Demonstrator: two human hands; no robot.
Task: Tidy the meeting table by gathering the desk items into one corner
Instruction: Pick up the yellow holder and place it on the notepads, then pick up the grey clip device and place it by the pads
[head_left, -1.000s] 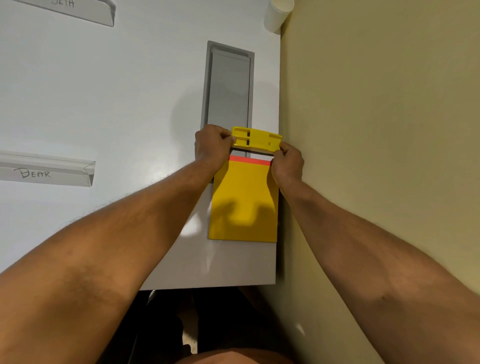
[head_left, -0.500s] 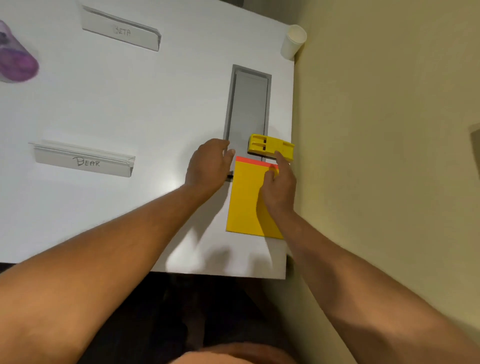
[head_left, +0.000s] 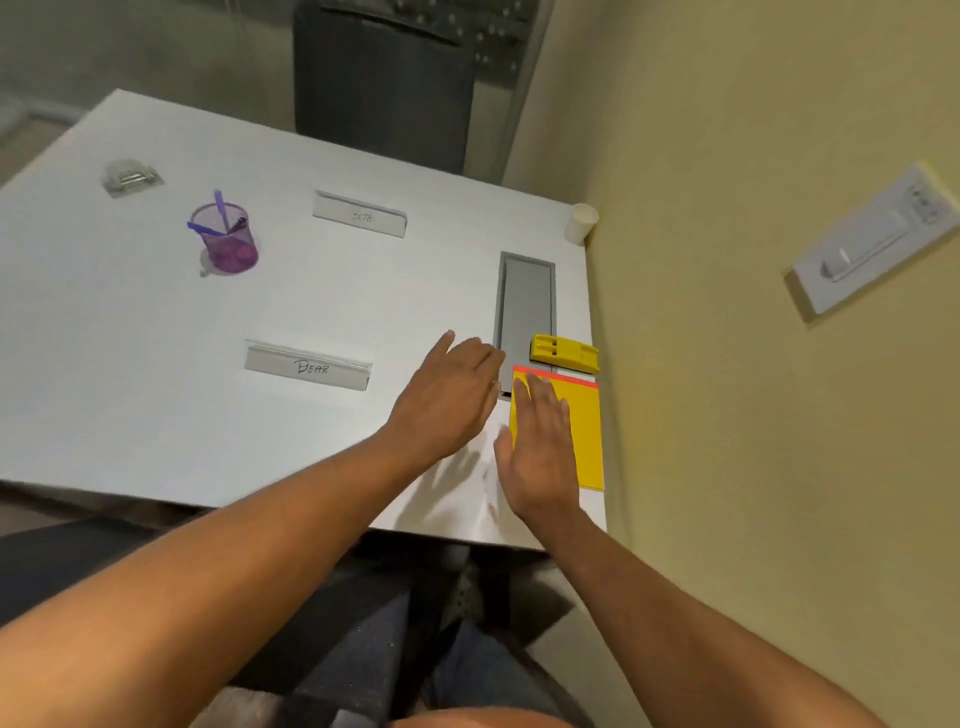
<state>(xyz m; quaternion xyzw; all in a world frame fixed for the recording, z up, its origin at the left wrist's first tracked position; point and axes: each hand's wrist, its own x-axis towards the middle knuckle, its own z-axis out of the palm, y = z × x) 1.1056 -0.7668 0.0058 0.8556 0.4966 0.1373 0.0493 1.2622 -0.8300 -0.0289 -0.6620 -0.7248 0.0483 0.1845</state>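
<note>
Yellow notepad with red edge, purple pen cup

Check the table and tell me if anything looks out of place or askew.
Nothing is spilled or damaged. The yellow pad and yellow hole punch sit together by the wall, but the purple pen cup, two name plates, a clear holder and a white cup lie scattered.

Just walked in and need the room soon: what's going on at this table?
A person is tidying the white table. A yellow notepad and a yellow hole punch lie together by the wall. Both hands are open and hold nothing: the right hand is over the notepad, the left hand beside it. Two name plates, a purple pen cup and a paper cup are spread elsewhere on the table.
</note>
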